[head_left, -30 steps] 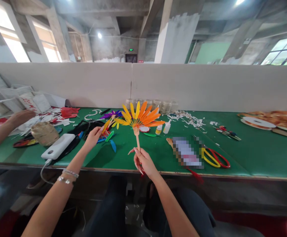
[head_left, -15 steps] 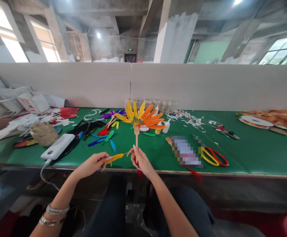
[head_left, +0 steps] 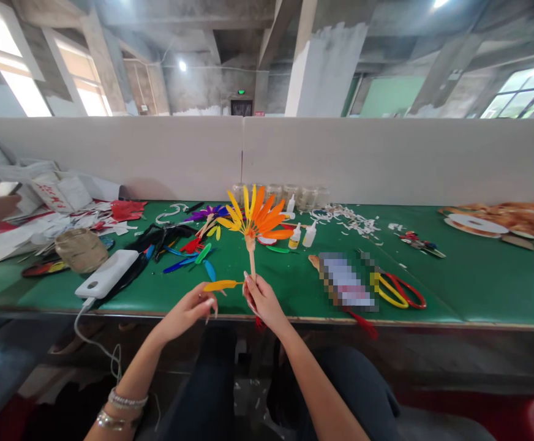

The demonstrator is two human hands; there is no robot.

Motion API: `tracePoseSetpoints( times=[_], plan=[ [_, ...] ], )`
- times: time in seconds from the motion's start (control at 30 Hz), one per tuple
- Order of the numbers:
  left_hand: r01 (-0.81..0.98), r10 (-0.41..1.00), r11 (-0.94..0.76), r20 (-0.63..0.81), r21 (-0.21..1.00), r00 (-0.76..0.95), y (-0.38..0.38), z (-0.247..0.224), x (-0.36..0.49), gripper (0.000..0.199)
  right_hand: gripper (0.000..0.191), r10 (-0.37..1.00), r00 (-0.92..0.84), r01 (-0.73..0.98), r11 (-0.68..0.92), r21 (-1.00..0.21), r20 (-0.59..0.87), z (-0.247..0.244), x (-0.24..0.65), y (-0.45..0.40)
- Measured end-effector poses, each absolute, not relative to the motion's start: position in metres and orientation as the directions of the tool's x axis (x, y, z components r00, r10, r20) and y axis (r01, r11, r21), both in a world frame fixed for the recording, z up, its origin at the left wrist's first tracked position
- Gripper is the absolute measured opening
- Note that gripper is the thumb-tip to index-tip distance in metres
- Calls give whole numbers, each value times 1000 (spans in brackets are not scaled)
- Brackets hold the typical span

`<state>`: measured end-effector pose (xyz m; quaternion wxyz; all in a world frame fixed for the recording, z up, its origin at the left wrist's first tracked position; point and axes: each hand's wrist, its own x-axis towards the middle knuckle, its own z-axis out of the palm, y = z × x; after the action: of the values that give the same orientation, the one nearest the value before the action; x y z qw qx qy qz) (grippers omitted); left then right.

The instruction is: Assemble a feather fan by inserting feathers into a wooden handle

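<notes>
Over the table (head_left: 469, 282), the left hand (head_left: 191, 313) has seemingly released a feather (head_left: 221, 285).

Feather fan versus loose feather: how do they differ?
The feather fan is upright, with many yellow and orange feathers; the loose feather is single, deep yellow, nearly level. The fan has a pale handle in the right hand; the loose feather, just a thin quill. Both show yellow.

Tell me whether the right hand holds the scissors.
No: the right hand holds the feather fan; the scissors lie on the table.
</notes>
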<state>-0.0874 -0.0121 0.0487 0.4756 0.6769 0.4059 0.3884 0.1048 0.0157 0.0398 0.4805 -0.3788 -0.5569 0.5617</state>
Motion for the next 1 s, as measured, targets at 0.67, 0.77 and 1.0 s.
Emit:
tracePoseSetpoints(
  times=[0.67, 0.77, 1.0],
  plan=[
    [98, 816, -295, 304, 951, -492, -1, 47, -53, 34, 38, 914, -401, -185, -16, -983, 61, 48, 101, 3],
    [71, 773, -328, 311, 942, -554, 4, 56, -66, 30, 38, 885, -462, -184, -40, -982, 50, 51, 102, 1],
    [-94, 822, -397, 309, 913, -479, 12, 75, -70, 28, 41, 854, -517, -180, -40, -983, 60, 50, 105, 0]
  ],
)
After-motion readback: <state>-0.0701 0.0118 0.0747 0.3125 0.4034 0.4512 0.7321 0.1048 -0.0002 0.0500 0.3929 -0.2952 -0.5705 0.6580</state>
